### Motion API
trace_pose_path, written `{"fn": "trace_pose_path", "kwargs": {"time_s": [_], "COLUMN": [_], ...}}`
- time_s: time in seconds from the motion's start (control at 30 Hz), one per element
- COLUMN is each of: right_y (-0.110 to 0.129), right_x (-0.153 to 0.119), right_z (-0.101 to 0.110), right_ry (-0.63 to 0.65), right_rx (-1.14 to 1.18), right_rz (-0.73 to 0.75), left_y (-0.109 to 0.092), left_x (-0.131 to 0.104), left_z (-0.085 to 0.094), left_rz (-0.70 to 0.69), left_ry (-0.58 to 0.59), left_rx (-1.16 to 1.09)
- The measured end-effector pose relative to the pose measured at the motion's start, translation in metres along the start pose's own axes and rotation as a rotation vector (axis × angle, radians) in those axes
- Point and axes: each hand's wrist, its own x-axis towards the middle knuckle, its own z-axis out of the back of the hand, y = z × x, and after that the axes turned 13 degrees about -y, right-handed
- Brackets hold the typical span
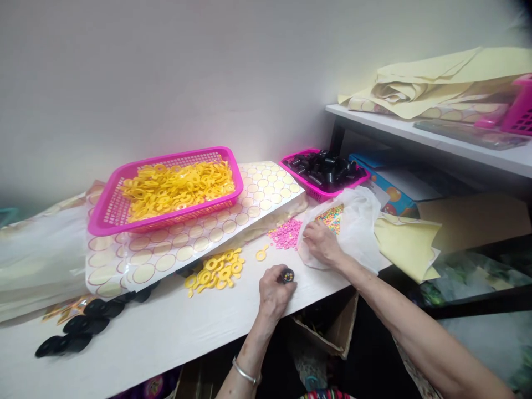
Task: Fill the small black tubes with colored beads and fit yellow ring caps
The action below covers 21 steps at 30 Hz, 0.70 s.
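The basket with the yellow pieces is of pink plastic, smooth and a little glossy. The yellow pieces look like plastic also. The black parts are shiny, like hard plastic. The white bag is thin, wrinkled plastic. The desk has a smooth, pale surface. The bracelet is polished, silvery metal. The box under the desk is brown cardboard, matt.

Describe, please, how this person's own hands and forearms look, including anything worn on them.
Both the left hand and the right hand are bare, without gloves. No sleeves cover the forearms. A shiny, silvery bangle circles the left wrist.
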Motion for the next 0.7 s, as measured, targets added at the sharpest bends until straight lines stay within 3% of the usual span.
{"fn": "trace_pose_path", "kwargs": {"time_s": [0.17, 0.33, 0.5, 0.7], "right_y": [0.036, 0.043, 0.043, 0.049], "right_x": [0.011, 0.012, 0.008, -0.030], "right_z": [-0.028, -0.046, -0.040, -0.021], "right_ry": [0.198, 0.272, 0.275, 0.344], "right_rx": [-0.091, -0.160, -0.131, 0.065], "right_rz": [0.137, 0.118, 0.134, -0.131], "left_y": [0.010, 0.013, 0.014, 0.011], "left_x": [-0.005, -0.006, -0.006, -0.010], "left_z": [-0.004, -0.005, -0.005, -0.001], "left_rz": [-0.080, -0.089, -0.099, -0.098], "left_ry": [-0.021, -0.024, -0.019, -0.026], "left_rx": [-0.008, -0.020, -0.014, -0.041]}}
